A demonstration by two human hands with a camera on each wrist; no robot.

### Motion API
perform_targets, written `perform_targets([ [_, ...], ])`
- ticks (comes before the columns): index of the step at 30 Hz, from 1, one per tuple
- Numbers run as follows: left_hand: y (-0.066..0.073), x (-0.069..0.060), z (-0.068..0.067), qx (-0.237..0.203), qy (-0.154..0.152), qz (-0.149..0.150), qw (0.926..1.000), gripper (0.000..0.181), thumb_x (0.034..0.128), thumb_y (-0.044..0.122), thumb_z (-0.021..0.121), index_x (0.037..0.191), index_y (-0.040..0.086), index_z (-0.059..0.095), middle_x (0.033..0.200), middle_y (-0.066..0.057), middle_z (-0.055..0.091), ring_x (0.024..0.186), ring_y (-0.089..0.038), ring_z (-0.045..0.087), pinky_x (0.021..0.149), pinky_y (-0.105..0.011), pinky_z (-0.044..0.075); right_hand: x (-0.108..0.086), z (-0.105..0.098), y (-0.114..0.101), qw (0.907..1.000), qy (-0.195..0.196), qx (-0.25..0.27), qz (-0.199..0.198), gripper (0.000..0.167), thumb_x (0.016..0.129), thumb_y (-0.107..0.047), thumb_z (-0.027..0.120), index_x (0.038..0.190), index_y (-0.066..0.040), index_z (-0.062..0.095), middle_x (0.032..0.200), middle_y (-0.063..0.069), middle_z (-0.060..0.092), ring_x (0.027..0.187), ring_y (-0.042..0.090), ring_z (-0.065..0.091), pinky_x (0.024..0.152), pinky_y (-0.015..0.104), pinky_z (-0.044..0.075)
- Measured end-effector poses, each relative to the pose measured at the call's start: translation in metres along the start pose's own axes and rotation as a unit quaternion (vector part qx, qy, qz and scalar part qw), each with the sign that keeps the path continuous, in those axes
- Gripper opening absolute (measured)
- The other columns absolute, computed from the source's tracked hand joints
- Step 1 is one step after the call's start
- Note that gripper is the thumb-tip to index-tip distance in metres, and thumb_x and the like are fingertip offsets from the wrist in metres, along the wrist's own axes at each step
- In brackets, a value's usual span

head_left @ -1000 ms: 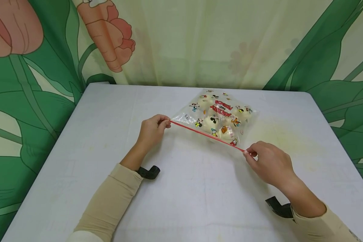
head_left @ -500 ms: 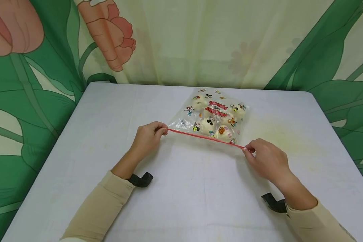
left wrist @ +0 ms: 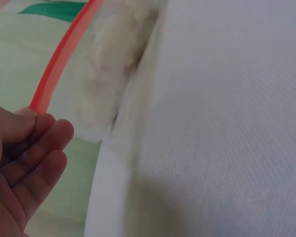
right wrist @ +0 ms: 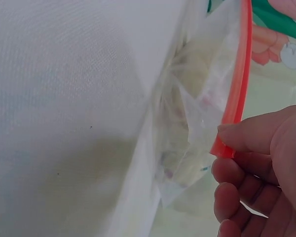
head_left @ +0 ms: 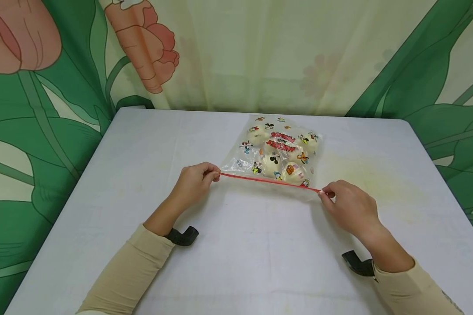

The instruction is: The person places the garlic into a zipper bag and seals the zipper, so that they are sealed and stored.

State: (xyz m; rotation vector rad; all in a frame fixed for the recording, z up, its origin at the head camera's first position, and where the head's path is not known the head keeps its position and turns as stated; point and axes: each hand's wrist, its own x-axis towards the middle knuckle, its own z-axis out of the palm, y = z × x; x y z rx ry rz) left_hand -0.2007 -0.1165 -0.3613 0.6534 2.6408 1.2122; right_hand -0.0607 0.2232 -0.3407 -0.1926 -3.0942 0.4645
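A clear zip bag (head_left: 276, 151) printed with cartoon figures and red lettering lies toward the table's far side. Several pale, rounded things show through its plastic; their kind is unclear. Its red zip strip (head_left: 268, 180) faces me and is stretched between both hands. My left hand (head_left: 193, 183) pinches the left end of the strip between thumb and forefinger, the other fingers curled loosely in the left wrist view. At the right end, my right hand (head_left: 351, 208) pinches the strip's corner. In the right wrist view the red strip (right wrist: 237, 84) looks raised above the table, thumb on top.
The table (head_left: 236, 262) has a white cloth with a faint yellowish stain at right. Behind it hangs a curtain (head_left: 260, 57) printed with leaves and flowers. A black wrist mount (head_left: 183, 236) sits on each forearm.
The bag has shifted slightly left and nearer. My left hand has come down toward me and the right slightly up, so the red strip lies more level. Both hands keep their pinch.
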Motion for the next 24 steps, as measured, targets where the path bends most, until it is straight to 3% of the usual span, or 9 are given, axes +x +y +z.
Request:
perform_targets([
  [11,-0.008,0.005,0.003,0.012,-0.010,-0.016,0.9997,0.010,0.0970,0.006,0.065,0.101,-0.001,0.071,0.089,-0.006,0.073,0.085,-0.021,0.069,0.075,-0.033,0.056,-0.020,0.003,-0.011,0.9947,-0.094,0.029,-0.030,0.003,0.084,-0.017,0.071,0.082,-0.015,0.071,0.074,-0.010,0.058,0.065,0.011,0.050,0.054,0.033,0.040],
  [17,-0.013,0.009,0.006,0.013,-0.012,-0.016,0.9997,0.011,0.0980,0.008,0.064,0.102,0.000,0.071,0.090,-0.005,0.073,0.087,-0.020,0.068,0.078,-0.034,0.055,-0.029,0.008,-0.020,0.9867,-0.144,0.047,-0.059,0.010,0.082,-0.017,0.071,0.075,-0.021,0.065,0.066,-0.013,0.050,0.061,0.009,0.045,0.053,0.031,0.037],
  [24,-0.017,0.013,0.010,0.007,-0.001,-0.026,0.9996,0.011,0.0985,0.006,0.063,0.103,0.000,0.071,0.091,-0.006,0.073,0.088,-0.019,0.067,0.079,-0.035,0.055,-0.035,0.014,-0.031,0.9730,-0.206,0.074,-0.074,0.016,0.086,-0.026,0.074,0.073,-0.024,0.064,0.066,-0.015,0.052,0.063,0.007,0.046,0.057,0.030,0.039],
])
